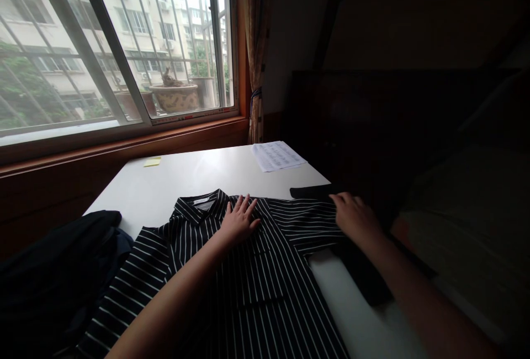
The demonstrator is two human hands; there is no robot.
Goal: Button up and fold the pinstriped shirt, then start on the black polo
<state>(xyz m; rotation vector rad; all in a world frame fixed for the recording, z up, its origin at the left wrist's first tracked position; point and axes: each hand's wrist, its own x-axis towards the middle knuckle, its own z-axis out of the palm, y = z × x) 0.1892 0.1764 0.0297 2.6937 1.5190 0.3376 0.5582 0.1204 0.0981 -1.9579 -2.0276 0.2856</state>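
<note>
A black shirt with white stripes (265, 270) lies spread front side up across the white table, its collar pointing toward the far side. My left hand (240, 220) rests flat on the upper chest just beside the collar, fingers spread. Over at the right, my right hand (355, 216) is closed at the end of the outstretched sleeve (306, 221), thumb and fingers pinching its edge. The other sleeve (128, 281) slants down toward the lower left. Under and beyond the right sleeve lies a dark piece of cloth (312, 191), partly hidden.
On the white table (194, 168) are a yellow sticky note (152, 161) and printed sheets (277, 156) near the far edge. Dark clothes (62, 270) are heaped at the left. A barred window (161, 27) and a tied curtain (256, 61) stand behind; the right side is very dark.
</note>
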